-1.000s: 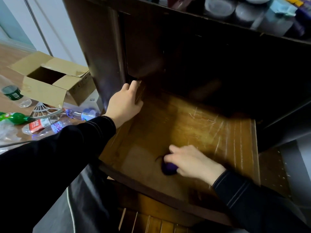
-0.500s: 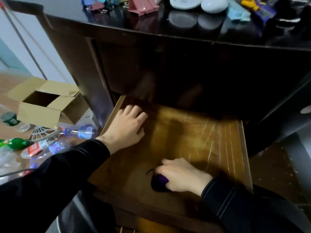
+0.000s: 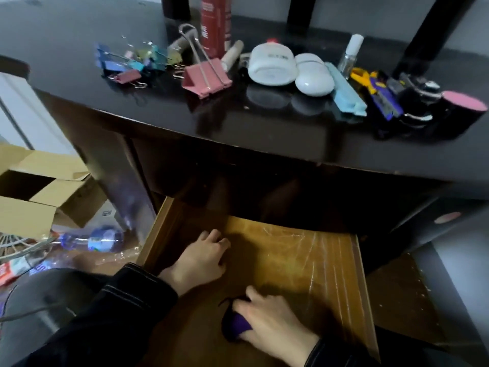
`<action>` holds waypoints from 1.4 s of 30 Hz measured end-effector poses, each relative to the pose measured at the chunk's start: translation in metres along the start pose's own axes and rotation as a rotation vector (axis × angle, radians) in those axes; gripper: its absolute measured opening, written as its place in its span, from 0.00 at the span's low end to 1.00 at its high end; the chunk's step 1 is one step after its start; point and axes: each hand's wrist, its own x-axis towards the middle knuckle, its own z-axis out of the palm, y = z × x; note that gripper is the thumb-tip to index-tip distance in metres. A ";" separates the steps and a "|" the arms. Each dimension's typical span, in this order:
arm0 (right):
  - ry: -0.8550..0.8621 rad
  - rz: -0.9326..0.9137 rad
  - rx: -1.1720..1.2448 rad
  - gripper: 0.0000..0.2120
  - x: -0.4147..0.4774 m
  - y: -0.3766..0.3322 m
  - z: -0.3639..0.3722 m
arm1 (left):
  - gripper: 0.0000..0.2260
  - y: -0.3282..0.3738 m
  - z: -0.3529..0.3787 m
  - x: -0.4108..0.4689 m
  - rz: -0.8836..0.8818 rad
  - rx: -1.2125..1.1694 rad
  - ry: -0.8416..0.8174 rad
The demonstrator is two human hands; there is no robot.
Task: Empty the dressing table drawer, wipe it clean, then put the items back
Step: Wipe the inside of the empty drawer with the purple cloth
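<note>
The wooden drawer is pulled out below the dark dressing table top, and its scratched floor holds nothing but my hands. My right hand grips a purple cloth pressed onto the drawer floor near the front. My left hand rests on the floor at the left side, fingers bent. Along the table top lie the drawer's items: coloured binder clips, a large pink clip, white cases, a blue strip, a red can and dark cosmetics.
To the left on the floor stand an open cardboard box, plastic bottles and a white fan grille. The table's dark side panel borders the drawer's left. A lower wooden surface lies at the right.
The view has tilted up, bringing the table top and its items into sight. My left hand came off the drawer's left wall onto the floor. My right hand stays on the purple cloth.
</note>
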 end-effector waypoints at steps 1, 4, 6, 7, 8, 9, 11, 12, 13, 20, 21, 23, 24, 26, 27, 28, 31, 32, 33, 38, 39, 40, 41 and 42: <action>0.049 0.028 -0.010 0.21 0.002 0.002 0.000 | 0.25 0.000 -0.002 0.001 0.006 0.004 -0.003; 0.205 0.165 -0.050 0.23 0.012 0.019 -0.012 | 0.24 -0.002 -0.008 0.001 0.017 0.002 -0.010; 0.293 0.257 -0.067 0.20 0.026 0.032 -0.035 | 0.23 -0.002 -0.012 0.000 0.015 -0.017 -0.020; 0.313 0.298 -0.056 0.18 0.033 0.037 -0.048 | 0.22 -0.002 -0.013 0.000 0.012 -0.021 -0.026; 0.327 0.332 -0.040 0.18 0.040 0.040 -0.057 | 0.22 -0.002 -0.014 -0.001 0.011 -0.018 -0.031; 0.345 0.362 -0.027 0.19 0.045 0.041 -0.062 | 0.21 -0.002 -0.014 -0.002 0.010 -0.014 -0.037; 0.403 0.431 -0.033 0.23 0.048 0.036 -0.058 | 0.21 -0.001 -0.016 -0.004 0.009 -0.011 -0.051; 0.418 0.464 -0.049 0.26 0.045 0.031 -0.047 | 0.21 -0.001 -0.016 -0.005 0.011 -0.006 -0.061; 0.420 0.472 -0.078 0.29 0.039 0.024 -0.033 | 0.21 0.000 -0.016 -0.005 0.012 0.005 -0.071; 0.309 0.320 -0.176 0.29 0.022 0.028 -0.004 | 0.20 0.008 -0.018 -0.002 0.007 0.057 -0.102; 0.380 0.363 -0.170 0.27 0.031 0.037 -0.014 | 0.20 0.007 -0.019 -0.002 0.008 0.056 -0.105; 0.510 0.479 -0.129 0.23 0.051 0.054 -0.042 | 0.20 0.005 -0.021 -0.003 0.005 0.043 -0.108; 0.542 0.538 -0.087 0.21 0.059 0.060 -0.056 | 0.20 0.005 -0.021 -0.004 0.004 0.036 -0.109; 0.542 0.604 -0.008 0.18 0.071 0.067 -0.073 | 0.20 0.004 -0.021 -0.006 0.003 0.023 -0.114; 0.535 0.599 -0.004 0.17 0.074 0.065 -0.075 | 0.19 0.004 -0.021 -0.007 0.002 0.019 -0.116; 0.535 0.574 -0.020 0.18 0.072 0.061 -0.074 | 0.19 0.003 -0.021 -0.007 0.001 0.017 -0.118; 0.496 0.480 -0.029 0.23 0.050 0.045 -0.046 | 0.20 0.006 -0.022 -0.008 0.004 0.035 -0.133; 0.445 0.456 -0.020 0.24 0.039 0.039 -0.033 | 0.20 0.007 -0.022 -0.007 0.003 0.045 -0.140; 0.382 0.419 -0.026 0.25 0.029 0.033 -0.021 | 0.20 0.009 -0.021 -0.006 0.001 0.056 -0.145; 0.317 0.307 -0.146 0.26 0.011 0.034 -0.016 | 0.22 0.011 -0.024 -0.004 -0.003 0.090 -0.154; 0.369 0.339 -0.160 0.25 0.019 0.041 -0.026 | 0.22 0.012 -0.025 -0.005 -0.002 0.083 -0.155; 0.424 0.385 -0.181 0.24 0.028 0.048 -0.037 | 0.21 0.012 -0.026 -0.007 0.000 0.075 -0.153; 0.476 0.442 -0.182 0.22 0.038 0.056 -0.049 | 0.21 0.011 -0.027 -0.008 0.000 0.066 -0.150; 0.513 0.516 -0.147 0.20 0.048 0.062 -0.060 | 0.20 0.010 -0.027 -0.010 -0.001 0.056 -0.150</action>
